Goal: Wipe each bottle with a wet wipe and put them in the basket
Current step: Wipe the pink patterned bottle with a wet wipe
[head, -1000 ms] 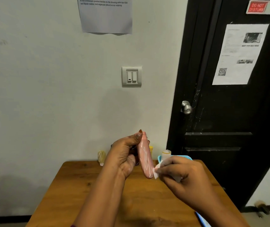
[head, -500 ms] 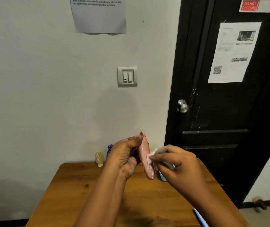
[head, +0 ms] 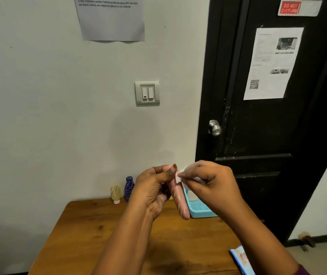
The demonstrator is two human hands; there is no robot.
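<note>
- Both hands were raised above the table (head: 91,235), meeting over its far right part.
- Left hand (head: 152,189) was curled round a pink bottle (head: 180,202), thumb on its upper end, holding it tilted with the lower end pointing down.
- Right hand (head: 211,181) pinched a white wipe (head: 180,174) between thumb and fingertips, pressed against the bottle's top.
- Just behind the pink bottle, a basket (head: 199,212) sat at the table's far right edge; its contents were unclear.
- A blue bottle (head: 128,188) and a yellow bottle (head: 115,193) stood at the far edge, by the wall.
- A pack (head: 242,259) lay at the near right corner.
- Step in hand, as judged: wiping the pink bottle, near its top.
- Next move probably called for finishing the wipe, then lowering the bottle into the basket and loosening the left hand's grip.
</note>
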